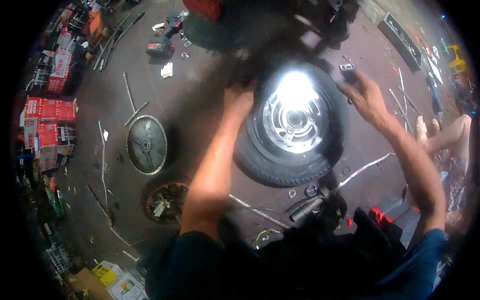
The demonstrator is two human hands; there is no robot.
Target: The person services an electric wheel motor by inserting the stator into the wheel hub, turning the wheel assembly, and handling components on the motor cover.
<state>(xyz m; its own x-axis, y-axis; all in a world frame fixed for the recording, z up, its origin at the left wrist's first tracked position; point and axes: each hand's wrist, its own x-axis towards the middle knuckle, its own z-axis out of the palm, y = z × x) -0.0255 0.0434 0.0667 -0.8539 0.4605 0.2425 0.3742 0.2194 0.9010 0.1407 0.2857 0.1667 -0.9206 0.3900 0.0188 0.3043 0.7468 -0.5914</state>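
A wheel with a black tyre (272,172) and a bright metal hub (298,118) lies in front of me, strongly lit at its top. Beside the tyre's upper left edge is my left hand (240,97), blurred, its fingertips lost in dark shadow. My right hand (366,95) is at the upper right edge of the tyre, fingers curled around something dark that I cannot make out. A small silvery metal piece (346,66) shows just beyond those fingertips; whether it is held cannot be seen.
Left of my arm lie a metal wheel cover (146,145) and a rusty round part (167,202). A cordless power tool (161,47) and rods are farther off. Red boxes (50,110) line the left. A grey tray (400,42) stands far right; another person's leg (450,135) is at right.
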